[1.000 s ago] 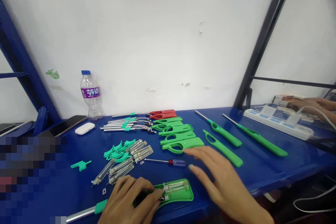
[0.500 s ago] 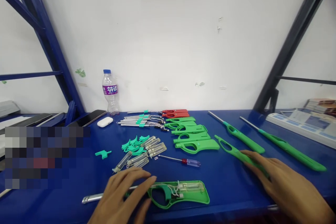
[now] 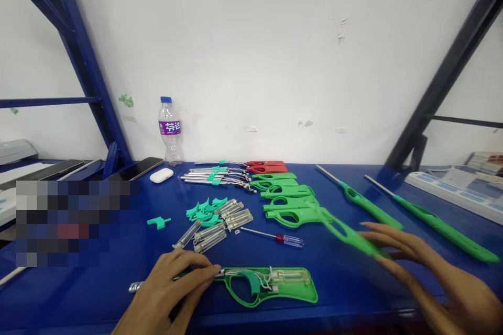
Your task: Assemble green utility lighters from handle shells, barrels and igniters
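My left hand [image 3: 168, 288] is closed in a pinch at the neck of an open green lighter shell [image 3: 298, 293] near the table's front edge. Inside that shell lie a clear fuel tank [image 3: 293, 276], a teal trigger [image 3: 254, 282] and white wires. The silver tube [image 3: 135, 287] pokes out left of my hand, which hides much of it. My right hand [image 3: 432, 282] grips the handle end of another green shell half [image 3: 356, 241], slightly blurred and tilted, between thumb and fingers. Its narrow end overlaps the stacked green shells [image 3: 293, 217] in view.
Teal triggers [image 3: 204, 214], clear fuel tanks [image 3: 210, 241] and a screwdriver [image 3: 291, 241] lie mid-table. Behind are metal tubes with wires [image 3: 204, 180] and red shells [image 3: 267, 168]. Two long green lighters [image 3: 444, 227] lie right, by a power strip [image 3: 451, 193]. A bottle [image 3: 171, 138] stands back left.
My right hand has raised the green shell half off the table and shifted it slightly right and down in view. My left fingers have closed in a pinch at the other shell's neck.
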{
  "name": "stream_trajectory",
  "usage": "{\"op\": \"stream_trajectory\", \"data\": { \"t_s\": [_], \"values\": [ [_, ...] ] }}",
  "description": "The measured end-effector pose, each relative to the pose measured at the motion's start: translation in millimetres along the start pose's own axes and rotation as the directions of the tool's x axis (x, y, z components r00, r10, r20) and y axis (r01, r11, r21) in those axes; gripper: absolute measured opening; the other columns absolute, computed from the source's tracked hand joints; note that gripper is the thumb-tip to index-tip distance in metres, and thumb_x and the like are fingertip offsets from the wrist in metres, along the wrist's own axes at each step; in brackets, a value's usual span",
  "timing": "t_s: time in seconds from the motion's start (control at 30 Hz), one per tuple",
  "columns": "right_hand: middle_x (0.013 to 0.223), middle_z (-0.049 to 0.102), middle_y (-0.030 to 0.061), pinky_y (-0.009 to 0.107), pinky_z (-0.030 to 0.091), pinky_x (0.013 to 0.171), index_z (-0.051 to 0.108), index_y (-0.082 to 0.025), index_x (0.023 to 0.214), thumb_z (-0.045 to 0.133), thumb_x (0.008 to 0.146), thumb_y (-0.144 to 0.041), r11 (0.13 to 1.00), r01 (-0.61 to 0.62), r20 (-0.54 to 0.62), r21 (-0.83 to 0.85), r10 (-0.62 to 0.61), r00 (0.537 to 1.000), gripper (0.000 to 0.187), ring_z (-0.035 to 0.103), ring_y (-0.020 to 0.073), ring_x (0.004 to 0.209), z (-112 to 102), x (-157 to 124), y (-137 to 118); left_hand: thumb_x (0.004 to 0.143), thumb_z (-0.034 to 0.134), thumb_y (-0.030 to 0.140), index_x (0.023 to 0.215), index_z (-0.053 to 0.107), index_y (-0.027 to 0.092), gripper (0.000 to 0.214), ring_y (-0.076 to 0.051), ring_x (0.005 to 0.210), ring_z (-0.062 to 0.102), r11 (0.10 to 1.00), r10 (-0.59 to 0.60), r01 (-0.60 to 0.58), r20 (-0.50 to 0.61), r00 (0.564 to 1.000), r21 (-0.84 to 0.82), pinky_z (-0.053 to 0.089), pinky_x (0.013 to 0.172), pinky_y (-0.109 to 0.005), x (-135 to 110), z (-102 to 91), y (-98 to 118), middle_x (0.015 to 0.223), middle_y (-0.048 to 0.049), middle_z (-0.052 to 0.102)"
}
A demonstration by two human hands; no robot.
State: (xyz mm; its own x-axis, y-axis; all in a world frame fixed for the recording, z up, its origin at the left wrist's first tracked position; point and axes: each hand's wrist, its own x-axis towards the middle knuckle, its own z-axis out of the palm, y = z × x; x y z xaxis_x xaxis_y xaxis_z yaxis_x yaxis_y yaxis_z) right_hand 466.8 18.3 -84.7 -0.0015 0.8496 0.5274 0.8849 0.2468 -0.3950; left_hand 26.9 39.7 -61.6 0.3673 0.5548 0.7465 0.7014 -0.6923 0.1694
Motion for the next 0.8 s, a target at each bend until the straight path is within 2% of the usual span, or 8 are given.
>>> {"op": "stream_trajectory", "data": {
  "t_s": [0.07,0.13,0.23,0.33,0.43,0.53,0.63,0.8],
  "values": [
    [0.145,0.075,0.0041,0.033,0.064,0.104,0.059,-0.034,0.149,0.055,0.111,-0.046,0.992,0.088,0.066,0.085,-0.094,0.993,0.041,0.079,0.0257,0.122,6,4,-29,0.114,0.053,0.047,0.106,0.083,0.033,0.034,-0.008,0.084,0.081,0.999,-0.028,0.03,0.047,0.998,-0.03,0.062,0.084,-0.011,-1,-0.9,-2,0.094,0.0057,0.081],
    [0.137,0.079,0.0023,0.027,0.063,0.101,0.064,-0.035,0.145,0.059,0.11,-0.037,0.964,0.221,0.086,0.146,-0.235,0.968,0.035,0.078,0.0227,0.122,11,12,-59,0.115,0.052,0.046,0.104,0.083,0.034,0.035,-0.007,0.082,0.081,0.997,-0.029,0.035,0.081,0.996,-0.073,0.061,0.083,-0.01,0,-1.8,-3,0.093,0.0062,0.08],
    [0.129,0.081,0.0,0.021,0.063,0.094,0.063,-0.036,0.144,0.052,0.114,-0.03,0.888,0.387,0.153,0.248,-0.43,0.89,0.032,0.08,0.0167,0.111,15,27,-100,0.115,0.052,0.047,0.098,0.083,0.033,0.038,-0.008,0.079,0.08,0.992,-0.026,0.037,0.094,0.995,-0.118,0.061,0.078,-0.009,5,-2.2,-2,0.09,0.0048,0.079],
    [0.123,0.082,-0.0006,0.023,0.064,0.09,0.065,-0.034,0.138,0.048,0.117,-0.029,0.823,0.501,0.214,0.269,-0.558,0.802,0.028,0.079,0.0166,0.105,17,36,-125,0.114,0.051,0.051,0.087,0.081,0.03,0.045,-0.009,0.074,0.08,0.988,-0.048,0.06,0.089,0.995,-0.139,0.06,0.071,-0.008,10,-1.3,0,0.088,0.0026,0.077],
    [0.128,0.082,0.001,0.028,0.064,0.094,0.064,-0.031,0.14,0.046,0.117,-0.025,0.807,0.552,0.253,0.209,-0.59,0.767,0.031,0.078,0.0193,0.111,19,39,-130,0.113,0.054,0.054,0.087,0.081,0.031,0.044,-0.008,0.074,0.08,0.988,-0.079,0.087,0.07,0.994,-0.128,0.06,0.072,-0.007,6,0.3,-2,0.087,0.0042,0.078],
    [0.131,0.081,0.0032,0.032,0.064,0.095,0.064,-0.029,0.143,0.045,0.117,-0.027,0.796,0.585,0.28,0.153,-0.603,0.747,0.032,0.078,0.0219,0.113,24,39,-126,0.108,0.061,0.058,0.107,0.082,0.037,0.03,-0.007,0.08,0.082,0.989,-0.122,0.123,0.019,0.992,-0.082,0.06,0.081,-0.007,-2,2.4,-7,0.089,0.0088,0.081],
    [0.131,0.081,0.0017,0.032,0.064,0.094,0.065,-0.031,0.144,0.044,0.117,-0.027,0.797,0.586,0.312,0.147,-0.6,0.737,0.034,0.078,0.022,0.112,28,39,-124,0.106,0.064,0.059,0.124,0.078,0.04,0.03,-0.007,0.081,0.082,0.987,-0.146,0.146,0.006,0.989,-0.068,0.059,0.085,-0.007,-6,4.0,-11,0.089,0.0112,0.081],
    [0.138,0.078,0.0042,0.037,0.065,0.098,0.062,-0.03,0.152,0.052,0.111,-0.017,0.81,0.571,0.406,0.134,-0.571,0.714,0.043,0.076,0.025,0.12,32,39,-124,0.107,0.063,0.059,0.124,0.077,0.041,0.029,-0.005,0.081,0.082,0.989,-0.13,0.129,-0.009,0.992,-0.075,0.058,0.088,-0.006,-3,3.9,-9,0.088,0.0119,0.081]
  ]
}}
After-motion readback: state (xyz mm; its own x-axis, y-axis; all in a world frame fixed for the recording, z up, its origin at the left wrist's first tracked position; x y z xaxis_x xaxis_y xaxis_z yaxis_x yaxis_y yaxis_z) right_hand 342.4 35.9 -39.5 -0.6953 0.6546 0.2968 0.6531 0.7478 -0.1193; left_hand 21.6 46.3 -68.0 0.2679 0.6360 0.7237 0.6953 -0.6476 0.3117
